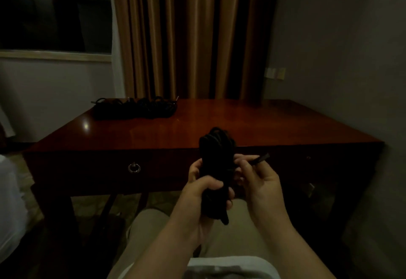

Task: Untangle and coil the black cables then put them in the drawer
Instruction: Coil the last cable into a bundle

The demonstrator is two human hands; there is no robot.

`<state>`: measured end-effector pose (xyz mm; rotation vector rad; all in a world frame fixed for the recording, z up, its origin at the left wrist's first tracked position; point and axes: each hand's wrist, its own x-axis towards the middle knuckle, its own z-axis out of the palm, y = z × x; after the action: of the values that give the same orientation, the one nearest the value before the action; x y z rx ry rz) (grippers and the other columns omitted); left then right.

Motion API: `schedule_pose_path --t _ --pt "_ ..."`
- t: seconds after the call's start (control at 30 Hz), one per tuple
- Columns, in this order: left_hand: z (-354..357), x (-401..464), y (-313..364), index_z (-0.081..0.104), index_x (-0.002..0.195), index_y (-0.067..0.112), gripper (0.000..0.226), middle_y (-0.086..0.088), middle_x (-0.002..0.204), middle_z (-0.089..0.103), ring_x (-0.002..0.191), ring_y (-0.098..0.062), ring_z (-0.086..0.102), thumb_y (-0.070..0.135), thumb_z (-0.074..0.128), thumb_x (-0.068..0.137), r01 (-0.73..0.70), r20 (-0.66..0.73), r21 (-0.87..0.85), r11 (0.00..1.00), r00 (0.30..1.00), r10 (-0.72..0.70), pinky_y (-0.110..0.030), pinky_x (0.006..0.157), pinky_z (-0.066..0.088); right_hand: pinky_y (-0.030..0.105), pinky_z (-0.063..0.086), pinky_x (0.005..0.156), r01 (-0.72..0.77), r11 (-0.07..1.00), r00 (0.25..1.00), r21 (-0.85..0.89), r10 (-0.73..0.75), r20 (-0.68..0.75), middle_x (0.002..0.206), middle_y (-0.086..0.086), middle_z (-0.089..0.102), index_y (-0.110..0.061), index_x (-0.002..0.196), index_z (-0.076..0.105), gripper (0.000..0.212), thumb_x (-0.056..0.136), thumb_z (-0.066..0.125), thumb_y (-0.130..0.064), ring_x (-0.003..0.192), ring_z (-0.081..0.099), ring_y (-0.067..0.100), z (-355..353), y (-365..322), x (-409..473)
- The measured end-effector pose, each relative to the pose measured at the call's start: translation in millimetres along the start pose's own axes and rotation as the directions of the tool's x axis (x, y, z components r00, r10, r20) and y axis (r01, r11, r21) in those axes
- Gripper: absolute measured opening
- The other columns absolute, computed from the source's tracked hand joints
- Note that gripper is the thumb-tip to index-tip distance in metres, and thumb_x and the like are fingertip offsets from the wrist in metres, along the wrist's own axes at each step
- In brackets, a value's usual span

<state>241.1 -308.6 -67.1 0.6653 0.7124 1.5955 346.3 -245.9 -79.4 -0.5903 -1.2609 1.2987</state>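
Observation:
My left hand (203,190) grips an upright bundle of coiled black cable (214,157) in front of the wooden desk. My right hand (257,179) pinches the cable's free end, whose plug (262,157) sticks out to the right. More black cables (136,108) lie in a heap on the desk's far left corner, with metal plug tips showing. The desk's front holds a closed drawer (98,168) with a ring pull (134,167).
The dark red desk (241,120) stands against a brown curtain (186,36), with a window at the left and a wall with a socket plate (274,73) at the right. My legs in light trousers are below the hands.

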Motion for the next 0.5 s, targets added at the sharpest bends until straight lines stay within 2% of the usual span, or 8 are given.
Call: schedule_pose_path --t 0.1,0.13,0.2,0.27,0.33,0.4,0.43,0.5 --pt "0 1 -1 0.052 0.118 0.014 0.043 -0.017 0.093 0.064 0.062 -0.026 0.068 -0.002 0.049 0.079 0.015 -0.162 -0.117 0.993 0.986 -0.034 -0.031 0.048 0.055 0.020 0.053 0.062 0.134 0.963 0.990 -0.234 -0.119 0.078 0.077 -0.006 0.071 -0.021 0.082 0.066 0.021 0.090 0.054 -0.006 0.073 0.067 0.007 11 6 -7" --pt "-1 1 -2 0.052 0.114 0.017 0.037 -0.015 0.097 0.063 0.069 -0.027 0.068 -0.003 0.048 0.083 -0.018 -0.216 -0.067 0.998 0.976 0.003 -0.032 0.049 0.055 0.022 0.054 0.063 0.164 0.942 0.985 -0.292 -0.143 0.093 0.080 -0.005 0.071 -0.025 0.082 0.066 0.023 0.091 0.055 -0.007 0.077 0.068 0.008 12 9 -7" --pt "-2 3 -4 0.047 0.101 0.030 0.037 -0.008 0.103 0.058 0.084 -0.025 0.064 -0.003 0.052 0.086 -0.108 -0.307 0.165 0.980 0.939 0.155 -0.032 0.056 0.052 0.024 0.056 0.068 0.240 0.889 0.971 -0.390 -0.217 0.103 0.081 -0.005 0.070 -0.034 0.084 0.064 0.026 0.091 0.056 -0.010 0.081 0.067 0.007 14 13 -6" --pt "1 4 -4 0.039 0.096 0.039 0.044 0.003 0.103 0.052 0.089 -0.014 0.058 -0.001 0.056 0.088 -0.199 -0.291 0.391 0.899 0.899 0.326 -0.022 0.061 0.049 0.022 0.056 0.069 0.327 0.830 0.944 -0.451 -0.311 0.112 0.086 -0.008 0.068 -0.037 0.087 0.062 0.025 0.092 0.056 -0.013 0.083 0.066 0.005 15 12 -4" --pt "-1 4 -4 0.037 0.095 0.040 0.045 0.010 0.101 0.051 0.085 -0.005 0.058 0.001 0.057 0.089 -0.247 -0.236 0.495 0.833 0.885 0.402 -0.013 0.056 0.048 0.018 0.054 0.066 0.397 0.778 0.911 -0.487 -0.398 0.107 0.084 -0.010 0.066 -0.035 0.086 0.062 0.022 0.090 0.056 -0.015 0.080 0.064 0.003 18 12 -6" --pt "-3 3 -3 0.045 0.096 0.040 0.041 0.010 0.097 0.059 0.078 -0.004 0.064 0.000 0.053 0.091 -0.208 -0.168 0.501 0.840 0.929 0.329 -0.010 0.055 0.048 0.009 0.049 0.066 0.464 0.692 0.865 -0.553 -0.489 0.114 0.084 -0.015 0.063 -0.028 0.087 0.064 0.016 0.089 0.058 -0.014 0.081 0.062 -0.001 17 13 -7" --pt "-4 3 -2 0.051 0.098 0.039 0.042 0.006 0.094 0.065 0.076 -0.005 0.067 -0.002 0.051 0.091 -0.167 -0.129 0.463 0.870 0.959 0.252 -0.013 0.058 0.051 0.006 0.048 0.067 0.500 0.637 0.838 -0.586 -0.527 0.142 0.086 -0.014 0.062 -0.022 0.090 0.067 0.011 0.088 0.059 -0.016 0.083 0.061 -0.003 16 14 -8" --pt "-7 1 2 0.059 0.106 0.031 0.044 0.000 0.087 0.072 0.078 -0.013 0.071 -0.008 0.049 0.087 -0.083 -0.064 0.364 0.928 0.991 0.114 -0.027 0.066 0.056 0.005 0.048 0.073 0.559 0.559 0.798 -0.612 -0.564 0.214 0.094 -0.008 0.063 -0.011 0.099 0.070 0.022 0.088 0.053 -0.022 0.088 0.061 -0.001 15 14 -12"
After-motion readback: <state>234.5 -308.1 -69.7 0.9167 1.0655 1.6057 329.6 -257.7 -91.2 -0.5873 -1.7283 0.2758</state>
